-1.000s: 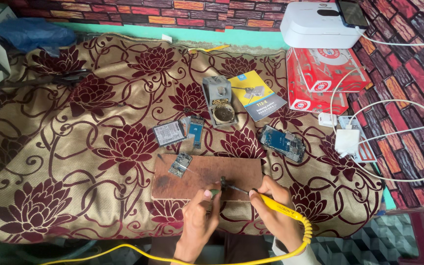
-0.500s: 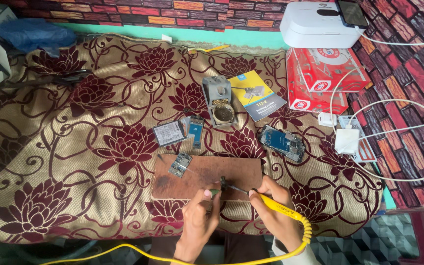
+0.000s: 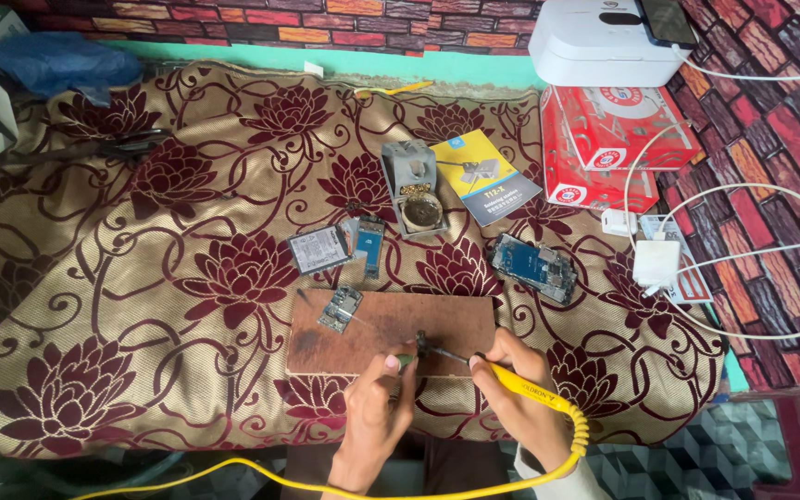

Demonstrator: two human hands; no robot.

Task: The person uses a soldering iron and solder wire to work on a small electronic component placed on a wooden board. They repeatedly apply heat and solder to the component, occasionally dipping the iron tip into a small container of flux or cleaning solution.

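Low in the frame's centre, the right hand [image 3: 520,393] grips a yellow soldering iron [image 3: 511,378], tip on the wooden board [image 3: 391,324]. The left hand [image 3: 377,412] pinches a small green piece [image 3: 404,359] beside the tip. A small circuit board [image 3: 340,308] lies on the wooden board's upper left.

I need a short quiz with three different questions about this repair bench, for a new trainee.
1. True or false: the right hand holds a yellow-handled soldering iron.
2. Which lies on the wooden board? A) small circuit board B) white charger C) booklet
3. What does the left hand pinch at the iron's tip?

Key
1. True.
2. A, near the board's left end.
3. A small part at the board's near edge; too small to identify.
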